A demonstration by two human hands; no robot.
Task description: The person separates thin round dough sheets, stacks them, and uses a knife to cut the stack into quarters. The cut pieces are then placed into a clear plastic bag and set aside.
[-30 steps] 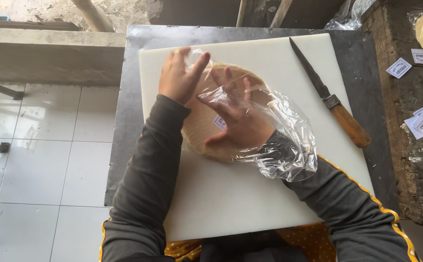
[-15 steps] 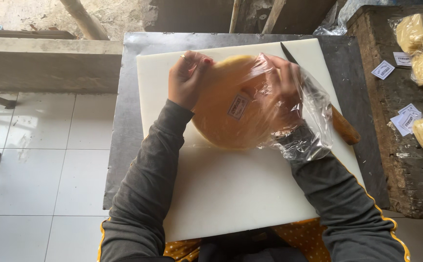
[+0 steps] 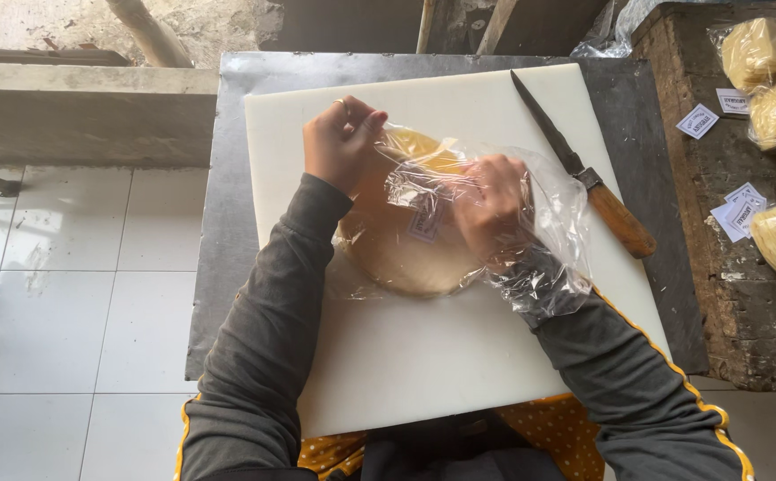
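A round stack of thin tan flatbreads (image 3: 406, 254) lies on a white cutting board (image 3: 423, 356), partly inside a clear plastic bag (image 3: 548, 223). My left hand (image 3: 341, 142) pinches the bag's edge at the far side of the stack. My right hand (image 3: 490, 209) sits inside the bag, wrapped in plastic up to the wrist, and grips the stack's right side. A small paper label (image 3: 423, 223) shows through the plastic on top of the stack.
A wooden-handled knife (image 3: 584, 169) lies on the board's right side, blade pointing away. The board rests on a metal table (image 3: 219, 232). On a wooden bench (image 3: 717, 267) at right sit bagged yellow stacks (image 3: 775, 67) and loose paper labels (image 3: 735, 209). White tiled floor lies at left.
The stack was lifted and tilted up half a second ago; now it lies lower on the board, with the bag drawn further over it and both hands nearer each other.
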